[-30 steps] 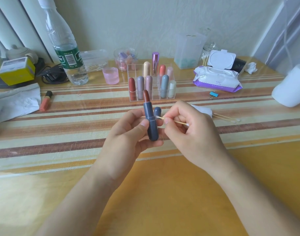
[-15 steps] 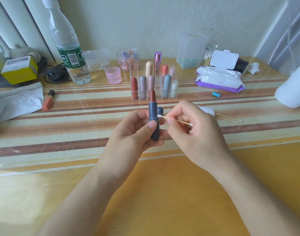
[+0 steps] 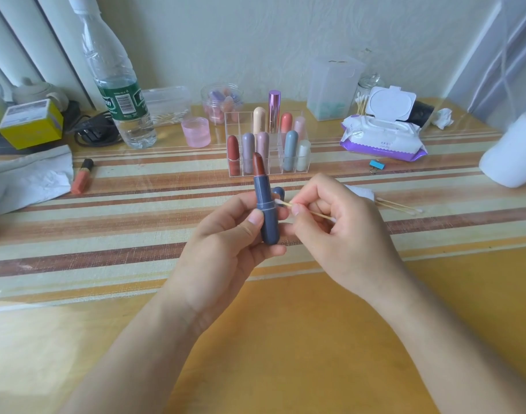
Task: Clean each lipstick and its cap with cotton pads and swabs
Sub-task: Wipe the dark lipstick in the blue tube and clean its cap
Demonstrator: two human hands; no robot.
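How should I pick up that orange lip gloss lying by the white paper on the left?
Probably pinch the orange lip gloss across the middle of its barrel, coming straight down from above. It lies flat, so both long sides are exposed; the white paper lies close beside it.

Slate-blue lipstick [image 3: 266, 210] with a brick-red bullet; brown-and-cream striped tablecloth [image 3: 106, 228].

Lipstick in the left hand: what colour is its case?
The case is slate blue; head view.
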